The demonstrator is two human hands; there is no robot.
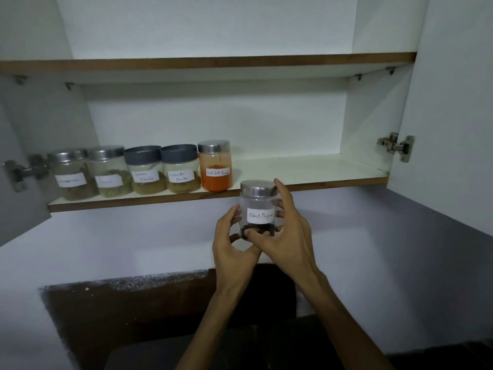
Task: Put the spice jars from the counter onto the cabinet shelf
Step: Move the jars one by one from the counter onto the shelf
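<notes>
A clear jar labelled Black Pepper [259, 206], with a steel lid and dark peppercorns at its bottom, is held upright just below the front edge of the lower cabinet shelf [306, 169]. My left hand [232, 244] grips its left side and base. My right hand [288, 231] wraps its right side, with one finger up by the lid. Several labelled spice jars stand in a row on the shelf's left half, ending with the red chilli powder jar [215, 166]. The coriander powder jar [181, 169] and the garam masala jar [145, 170] stand left of that one.
The shelf's right half is bare white board. An upper shelf [213, 62] spans the cabinet above. Open doors hang at the left [16, 182] and the right [448, 116], each with a metal hinge. A dark counter [133, 316] lies below.
</notes>
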